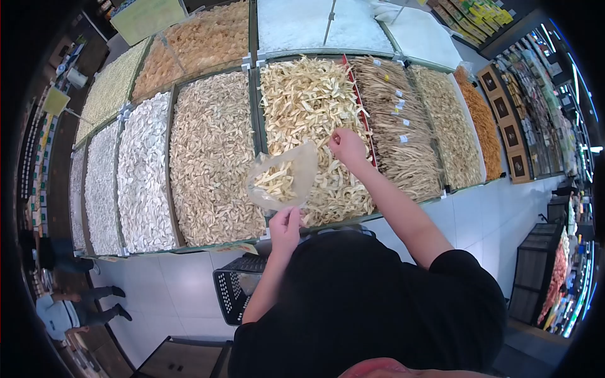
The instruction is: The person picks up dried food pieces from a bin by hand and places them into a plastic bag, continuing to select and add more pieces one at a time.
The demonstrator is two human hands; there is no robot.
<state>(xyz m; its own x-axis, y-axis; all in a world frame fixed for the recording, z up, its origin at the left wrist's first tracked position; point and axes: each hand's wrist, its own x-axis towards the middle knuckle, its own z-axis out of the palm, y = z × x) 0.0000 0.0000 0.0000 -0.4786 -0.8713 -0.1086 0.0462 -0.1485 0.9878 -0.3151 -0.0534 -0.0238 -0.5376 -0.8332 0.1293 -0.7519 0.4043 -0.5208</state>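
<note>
My left hand (285,228) grips the lower edge of a clear plastic bag (301,165), thumb and fingers pinched on it. Pale yellow dried strips (275,181) lie inside the bag, whose mouth looks spread. Beneath and behind it is a bin of similar dried strips (305,94). Over the right side of that bin is my right hand (348,148), its fingers curled together close to the strips. What those fingers hold, if anything, is too small to make out.
Left of the strips stands a bin of brownish dried slices (211,151), then white slices (145,176). A red divider (359,104) borders bundled brown sticks (400,132) on the right. A black basket (232,286) is below the counter; a person (60,315) stands at far left.
</note>
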